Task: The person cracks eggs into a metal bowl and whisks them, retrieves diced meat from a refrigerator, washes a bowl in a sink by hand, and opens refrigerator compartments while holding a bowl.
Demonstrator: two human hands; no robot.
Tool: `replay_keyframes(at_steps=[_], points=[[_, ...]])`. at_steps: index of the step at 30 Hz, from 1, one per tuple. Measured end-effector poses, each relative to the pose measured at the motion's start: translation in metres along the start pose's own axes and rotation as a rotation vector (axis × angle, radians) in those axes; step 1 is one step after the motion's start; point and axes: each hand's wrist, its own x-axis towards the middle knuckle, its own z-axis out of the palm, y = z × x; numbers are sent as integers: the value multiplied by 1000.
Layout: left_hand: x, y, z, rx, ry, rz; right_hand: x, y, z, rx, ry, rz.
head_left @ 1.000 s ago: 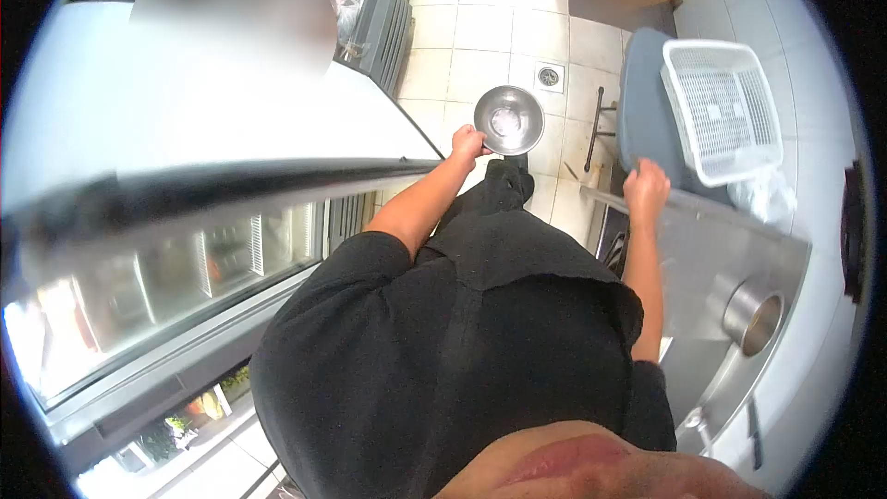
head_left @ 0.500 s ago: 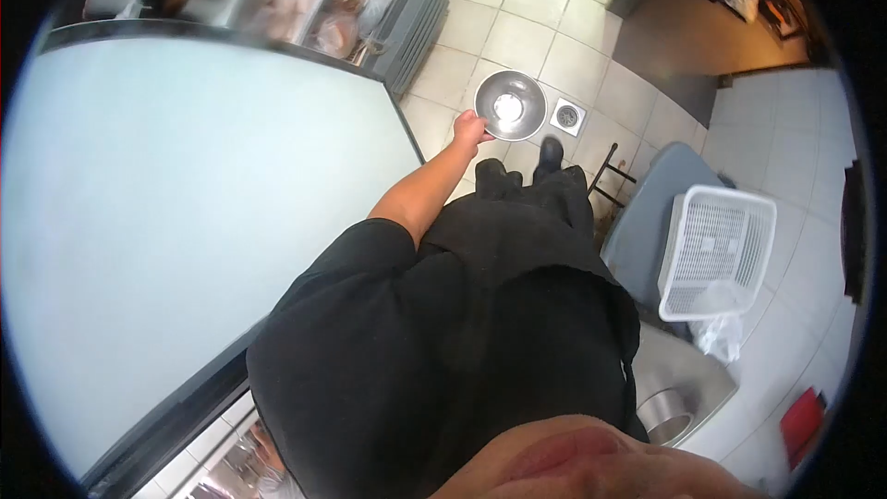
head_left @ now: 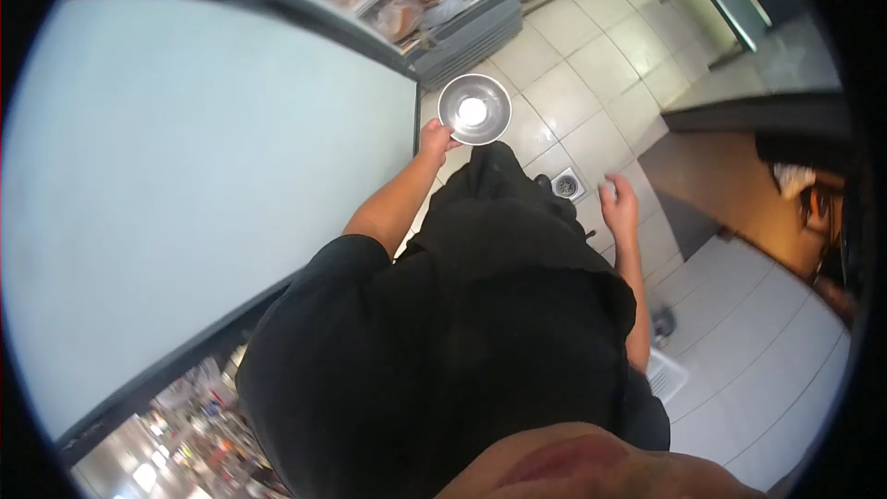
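Observation:
A shiny round metal bowl (head_left: pixel 492 120) is out ahead of my body, with a bright light reflection on its bottom. My left hand (head_left: pixel 436 140) grips its near-left rim, thumb and fingers pinched around the edge. No contents show inside the bowl. Over on the right, my right hand (head_left: pixel 619 203) hangs above the tiled floor holding nothing, its fingers loosely bent and apart from the thumb. A square floor drain (head_left: pixel 566 185) lies just left of that hand.
A large pale door or panel (head_left: pixel 212 157) fills the left side. Beyond it, an open cabinet holds bagged food (head_left: pixel 399 17) on its shelves. A dark-edged doorway (head_left: pixel 711 185) stands at the right. Part of a white basket (head_left: pixel 667 377) shows behind my right arm.
My body has moved forward and turned, with the bowl still in my left hand. My right hand has come into view. The grey table and most of the white basket have left the view.

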Motion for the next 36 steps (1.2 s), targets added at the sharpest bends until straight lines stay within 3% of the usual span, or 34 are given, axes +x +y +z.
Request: replay_keyframes(at_steps=[2, 7, 10, 13, 18, 22, 27, 28, 31, 32, 36], points=[[5, -5, -9, -55, 47, 15, 79, -47, 7, -37, -64, -330], [30, -21, -29, -109, 166, -1, 219, -167, 76, -193, -349, -768], [55, -38, -41, -128, 239, -8, 258, -212, 142, -301, -503, -896], [70, -25, -38, -194, 288, -9, 287, -246, 207, -377, -715, -943], [94, -36, -34, -248, 353, -34, 348, -287, 312, -662, -846, -1049], [112, -38, -10, -326, 477, -61, 408, -327, 414, -809, -724, -1282], [130, -21, 20, -518, 609, -44, 476, -318, 552, -808, -640, -1365], [129, -12, 27, -510, 632, -80, 480, -313, 562, -831, -616, -1379], [143, -26, 47, -482, 672, -102, 490, -323, 560, -977, -927, -1382], [140, -7, 57, -705, 674, -68, 495, -325, 551, -892, -938, -1434], [162, -31, 74, -663, 680, -120, 487, -342, 496, -950, -1063, -1219]])
